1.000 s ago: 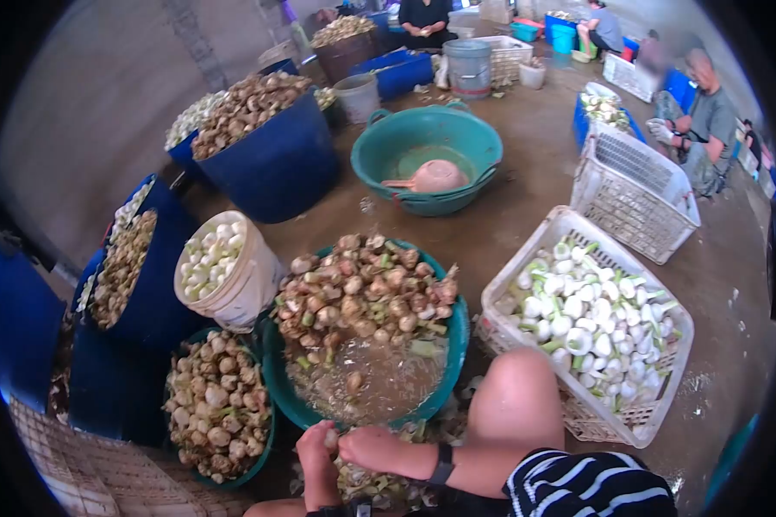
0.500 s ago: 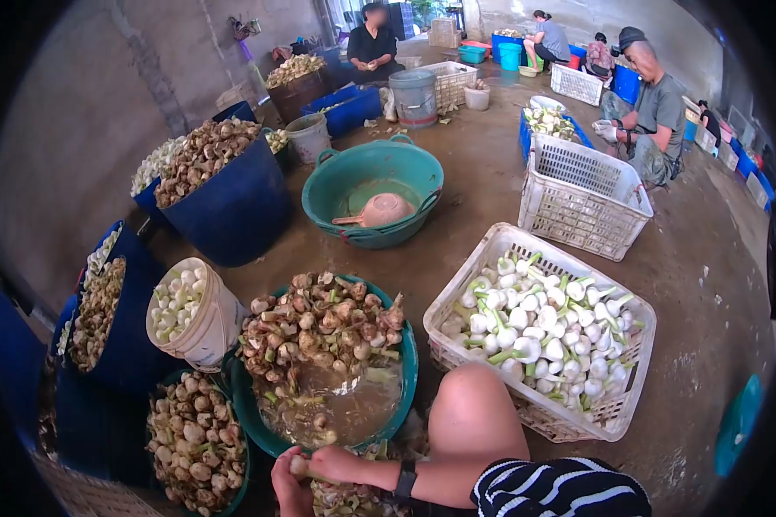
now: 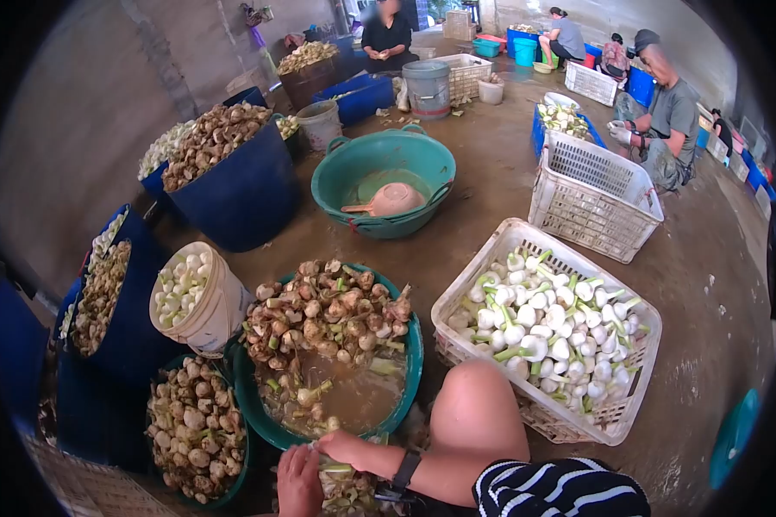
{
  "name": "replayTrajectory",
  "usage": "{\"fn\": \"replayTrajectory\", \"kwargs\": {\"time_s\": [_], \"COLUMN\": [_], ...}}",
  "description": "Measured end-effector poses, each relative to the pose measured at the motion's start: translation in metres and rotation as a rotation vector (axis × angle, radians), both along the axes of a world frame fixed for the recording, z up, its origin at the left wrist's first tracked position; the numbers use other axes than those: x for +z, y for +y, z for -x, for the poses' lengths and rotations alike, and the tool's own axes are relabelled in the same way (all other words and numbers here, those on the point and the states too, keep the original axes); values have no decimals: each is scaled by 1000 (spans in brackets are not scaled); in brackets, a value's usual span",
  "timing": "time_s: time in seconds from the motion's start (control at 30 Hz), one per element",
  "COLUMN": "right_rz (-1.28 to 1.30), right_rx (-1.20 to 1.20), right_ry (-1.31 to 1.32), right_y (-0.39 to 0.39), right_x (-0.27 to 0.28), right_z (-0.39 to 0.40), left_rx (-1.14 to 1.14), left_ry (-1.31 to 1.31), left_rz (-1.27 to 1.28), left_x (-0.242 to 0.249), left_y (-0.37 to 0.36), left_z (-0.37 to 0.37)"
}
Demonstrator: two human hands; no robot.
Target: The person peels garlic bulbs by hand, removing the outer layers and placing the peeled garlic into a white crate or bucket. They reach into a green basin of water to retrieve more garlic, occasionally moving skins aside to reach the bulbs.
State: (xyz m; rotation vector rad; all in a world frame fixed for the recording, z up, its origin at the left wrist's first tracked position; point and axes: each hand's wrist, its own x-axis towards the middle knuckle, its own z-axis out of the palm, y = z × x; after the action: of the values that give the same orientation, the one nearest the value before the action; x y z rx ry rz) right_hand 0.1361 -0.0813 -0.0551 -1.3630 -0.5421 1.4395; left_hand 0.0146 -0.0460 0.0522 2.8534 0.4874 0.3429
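Observation:
My left hand (image 3: 300, 481) is closed at the bottom of the view, its fingers curled toward my right hand (image 3: 343, 450). Between them a pale bit of a garlic bulb (image 3: 313, 446) shows; the fingers cover most of it. My right hand is closed too, its fingertips at the same bulb. Just beyond, a green basin (image 3: 414, 353) holds muddy water and a heap of brown, unpeeled garlic (image 3: 328, 310). Under my hands lie peelings and cut stems (image 3: 347, 487). To the right, a white crate (image 3: 638, 392) carries clean white garlic bulbs (image 3: 560, 323) with green stems.
At left stand a white bucket (image 3: 224, 314) of peeled garlic, a tub of brown garlic (image 3: 194, 431) and blue barrels (image 3: 241, 194). Ahead are a green tub (image 3: 379, 164) with a pink dipper (image 3: 395, 199) and another white crate (image 3: 591, 207). Several people sit working farther back.
My hands have come closer together, and the garlic bulb that showed between them is now mostly covered. The whole view has shifted slightly as the head moved.

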Motion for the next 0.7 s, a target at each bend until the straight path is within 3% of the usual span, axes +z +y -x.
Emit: {"fn": "replayTrajectory", "kwargs": {"time_s": [0.03,0.1,0.17,0.23,0.3,0.37,0.43,0.5,0.53,0.6,0.63,0.67,0.7], "right_rz": [22,65,-352,-434,-584,-705,-484,-678,-688,-641,-499,-653,-799], "right_rx": [-9,8,-174,10,0,-41,-282,-469,-507,-634,-818,-728,-633], "right_ry": [114,230,530,199,7,-471,14,174,257,433,608,687,766], "right_y": [-3,-8,-11,-27,-51,-62,-68,-56,-51,-43,-36,-39,-43], "right_x": [13,31,42,59,77,90,102,113,121,123,125,118,110], "right_z": [-2,-5,3,-3,3,-14,-31,-45,-47,-42,-43,-50,-59], "left_rx": [-40,35,447,776,736,985,774,774,1030,1123,1201,1144,1257], "left_ry": [-12,-24,-492,-1033,-1095,-1267,-1193,-1094,-1121,-1207,-1273,-1279,-1379], "left_rz": [-177,-178,583,1583,1844,1969,2174,2187,2107,2019,1937,1932,1914], "left_x": [-1,-20,-43,-27,-49,-53,-57,-46,-31,-23,-21,-28,-36], "left_y": [0,8,12,9,20,28,33,32,28,24,26,29,38], "left_z": [2,2,11,5,14,15,34,33,21,18,17,33,38]}}
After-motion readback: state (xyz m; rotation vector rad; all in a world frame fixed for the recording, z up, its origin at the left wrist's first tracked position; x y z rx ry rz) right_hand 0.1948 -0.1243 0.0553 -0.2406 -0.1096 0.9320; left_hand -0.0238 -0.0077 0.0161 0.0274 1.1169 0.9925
